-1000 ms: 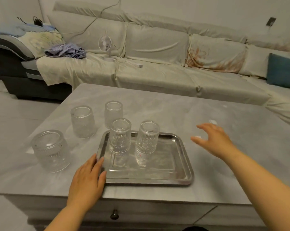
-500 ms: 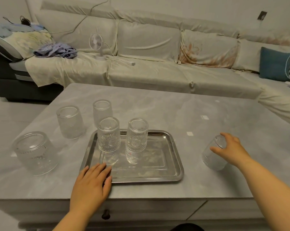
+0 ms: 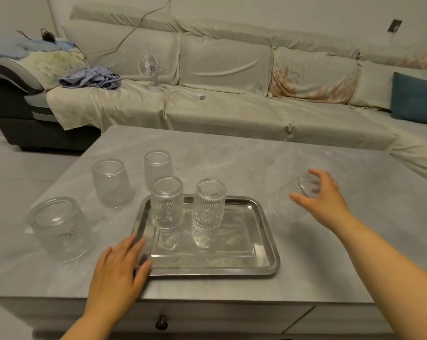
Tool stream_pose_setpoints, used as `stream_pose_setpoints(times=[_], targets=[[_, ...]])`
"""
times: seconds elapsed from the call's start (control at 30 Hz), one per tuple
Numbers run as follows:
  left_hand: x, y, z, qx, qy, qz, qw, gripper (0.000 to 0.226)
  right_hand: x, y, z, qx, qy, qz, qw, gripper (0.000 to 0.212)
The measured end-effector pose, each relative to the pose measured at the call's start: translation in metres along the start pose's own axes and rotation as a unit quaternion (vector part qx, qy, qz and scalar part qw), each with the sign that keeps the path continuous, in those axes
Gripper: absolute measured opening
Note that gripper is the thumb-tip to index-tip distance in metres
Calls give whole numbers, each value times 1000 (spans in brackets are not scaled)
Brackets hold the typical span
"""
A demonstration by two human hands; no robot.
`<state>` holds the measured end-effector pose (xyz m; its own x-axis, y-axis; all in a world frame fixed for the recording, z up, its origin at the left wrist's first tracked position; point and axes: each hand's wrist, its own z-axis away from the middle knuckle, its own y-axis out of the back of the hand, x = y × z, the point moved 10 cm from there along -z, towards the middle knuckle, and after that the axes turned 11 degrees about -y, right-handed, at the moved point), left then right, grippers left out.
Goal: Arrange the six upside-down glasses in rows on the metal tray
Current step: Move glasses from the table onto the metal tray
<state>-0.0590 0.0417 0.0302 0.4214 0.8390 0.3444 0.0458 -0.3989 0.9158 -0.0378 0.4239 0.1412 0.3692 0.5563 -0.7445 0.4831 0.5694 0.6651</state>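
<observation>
A metal tray (image 3: 261,256) lies on the grey table near its front edge. Two upside-down ribbed glasses stand in its far part, one at the left (image 3: 167,202) and one to its right (image 3: 208,203). Three more upside-down glasses stand on the table left of the tray: a near one (image 3: 60,228), a middle one (image 3: 110,184) and a far one (image 3: 157,165). My right hand (image 3: 321,198) grips a sixth glass (image 3: 305,186), lifted and blurred, right of the tray. My left hand (image 3: 119,266) rests flat on the tray's near left corner.
The grey marble table (image 3: 232,163) has a drawer knob (image 3: 161,322) in its front. Behind it runs a long covered sofa (image 3: 232,106) with a small white fan (image 3: 150,69), crumpled blue cloth (image 3: 92,78) and a teal cushion (image 3: 414,99).
My right hand reached right, closed on the sixth glass and has lifted it off the table. My left hand stayed at the tray's corner. The camera shifted.
</observation>
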Motion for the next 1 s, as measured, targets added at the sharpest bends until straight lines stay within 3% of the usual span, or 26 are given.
stream_pose_setpoints(times=[0.1, 0.27, 1.0], targets=[[-17, 9, 4, 4, 42, -4, 999, 40, -32, -40, 5, -58, 39, 25, 997, 70], [-16, 7, 6, 1, 39, 2, 999, 65, -52, -99, 12, -102, 54, 92, 989, 74], [-19, 5, 2, 5, 33, 7, 999, 56, -39, -134, -2, -140, 42, 208, 967, 76]])
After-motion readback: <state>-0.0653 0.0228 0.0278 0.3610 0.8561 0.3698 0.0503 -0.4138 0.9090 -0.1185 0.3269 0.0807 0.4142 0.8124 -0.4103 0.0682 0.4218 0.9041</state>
